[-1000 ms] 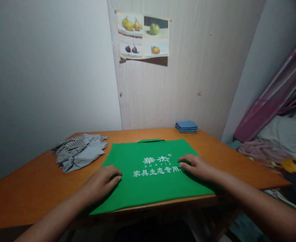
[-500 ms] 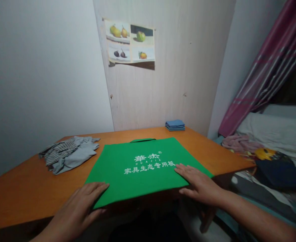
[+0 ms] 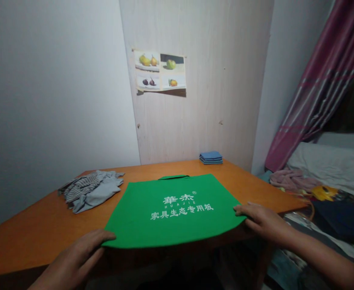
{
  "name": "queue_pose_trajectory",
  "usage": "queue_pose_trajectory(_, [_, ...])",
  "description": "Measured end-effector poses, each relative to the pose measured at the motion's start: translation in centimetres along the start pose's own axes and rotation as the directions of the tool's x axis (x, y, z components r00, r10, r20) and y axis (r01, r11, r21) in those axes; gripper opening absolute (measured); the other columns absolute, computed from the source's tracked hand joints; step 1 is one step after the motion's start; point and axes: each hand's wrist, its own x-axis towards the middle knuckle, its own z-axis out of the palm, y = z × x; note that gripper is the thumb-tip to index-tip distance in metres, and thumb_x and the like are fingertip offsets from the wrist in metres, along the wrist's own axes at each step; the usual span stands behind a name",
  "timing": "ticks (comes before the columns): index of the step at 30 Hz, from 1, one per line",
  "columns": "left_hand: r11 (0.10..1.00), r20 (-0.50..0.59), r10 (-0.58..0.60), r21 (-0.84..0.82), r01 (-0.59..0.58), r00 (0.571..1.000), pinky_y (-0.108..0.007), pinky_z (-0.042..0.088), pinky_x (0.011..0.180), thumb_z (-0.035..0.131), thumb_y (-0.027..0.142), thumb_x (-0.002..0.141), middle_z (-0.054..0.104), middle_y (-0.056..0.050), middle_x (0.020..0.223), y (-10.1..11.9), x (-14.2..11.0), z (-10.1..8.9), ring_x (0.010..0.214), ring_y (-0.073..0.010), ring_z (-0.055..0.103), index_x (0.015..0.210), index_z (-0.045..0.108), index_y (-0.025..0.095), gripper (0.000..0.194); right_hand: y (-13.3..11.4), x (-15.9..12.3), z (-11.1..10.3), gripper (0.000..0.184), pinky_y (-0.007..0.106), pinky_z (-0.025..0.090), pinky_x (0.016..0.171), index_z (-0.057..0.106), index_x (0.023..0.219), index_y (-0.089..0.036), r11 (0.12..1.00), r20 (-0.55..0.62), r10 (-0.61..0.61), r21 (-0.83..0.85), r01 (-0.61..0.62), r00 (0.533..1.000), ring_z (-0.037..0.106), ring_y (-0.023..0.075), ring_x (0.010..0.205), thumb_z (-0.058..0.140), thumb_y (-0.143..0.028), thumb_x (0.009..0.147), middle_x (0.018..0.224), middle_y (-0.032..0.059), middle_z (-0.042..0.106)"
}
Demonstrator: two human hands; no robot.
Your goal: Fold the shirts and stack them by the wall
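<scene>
A flat green cloth item [image 3: 177, 229] with white lettering lies over the front of the orange table, a narrow strap-like strip along its far edge. Whether it is an apron or a bag I cannot tell. My left hand [image 3: 79, 253] is closed on its near left corner, fingers on top and thumb beneath. At the near right corner, my right hand [image 3: 261, 219] pinches the cloth between thumb and fingers. The near edge sags slightly between both hands, over the table's front edge.
Crumpled grey and striped clothes [image 3: 97, 189] lie on the table's [image 3: 38, 225] left side. A folded blue cloth stack [image 3: 210, 158] sits at the back right. To the right are a bed with a pink cloth [image 3: 293, 180], other items and a purple curtain [image 3: 303, 96].
My right hand has slid outward from the lettering to the near right corner and closed on it. My left hand has shifted left to the near left corner. The camera view has tilted up.
</scene>
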Motion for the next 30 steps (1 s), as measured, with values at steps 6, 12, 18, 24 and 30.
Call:
queue_pose_trajectory(6, [0.917,0.184,-0.194,-0.313,0.245,0.963,-0.029,0.054,0.062,0.063,0.066,0.075,0.072,-0.002,0.075,3.0,3.8,-1.5,0.069,-0.0236,0.065,0.082,0.074,0.028,0.041,1.8,4.5,-2.5,0.025,0.033,0.05,0.074,0.072,0.082,-0.022,0.907,-0.069,0.145,0.408,-0.105,0.987,0.065,0.0236,0.078,0.06,-0.043,0.078,0.08,0.0035,0.071])
queue_pose_trajectory(12, [0.905,0.1,-0.258,-0.325,0.277,0.961,-0.027,0.048,0.063,0.067,0.068,0.071,0.07,0.0,0.073,2.0,10.0,-2.6,0.072,-0.0218,0.062,0.08,0.07,0.023,0.046,2.6,10.4,-2.9,0.032,0.028,0.042,0.063,0.066,0.078,-0.019,0.793,-0.103,0.262,0.589,-0.154,0.96,0.056,0.017,0.068,0.067,-0.051,0.074,0.071,-0.0008,0.063])
queue_pose_trajectory(18, [0.801,0.083,-0.378,-0.469,0.371,0.922,-0.03,0.05,0.065,0.07,0.063,0.069,0.073,-0.001,0.08,0.5,15.8,-0.6,0.075,-0.0234,0.066,0.092,0.066,0.02,0.049,4.4,16.3,-1.6,0.039,0.029,0.042,0.062,0.065,0.077,-0.018,0.738,-0.079,0.343,0.639,-0.217,0.936,0.058,0.0177,0.067,0.069,-0.057,0.071,0.072,0.0016,0.065])
queue_pose_trajectory(24, [0.797,0.002,-0.436,-0.464,0.387,0.9,-0.033,0.052,0.065,0.068,0.064,0.068,0.072,-0.003,0.076,-3.0,21.1,2.7,0.07,-0.024,0.068,0.095,0.063,0.018,0.053,6.2,21.5,-0.8,0.039,0.03,0.045,0.061,0.067,0.082,-0.019,0.727,-0.077,0.396,0.634,-0.262,0.915,0.061,0.0193,0.067,0.068,-0.057,0.07,0.074,0.0037,0.07])
queue_pose_trajectory(30, [0.784,-0.007,-0.447,-0.486,0.387,0.895,-0.032,0.051,0.061,0.07,0.063,0.065,0.069,-0.001,0.07,-5.5,23.8,5.2,0.065,-0.023,0.066,0.088,0.062,0.018,0.051,6.4,24.6,0.2,0.036,0.031,0.046,0.059,0.067,0.08,-0.02,0.73,-0.095,0.423,0.624,-0.277,0.901,0.06,0.0207,0.066,0.07,-0.055,0.07,0.07,0.0047,0.068])
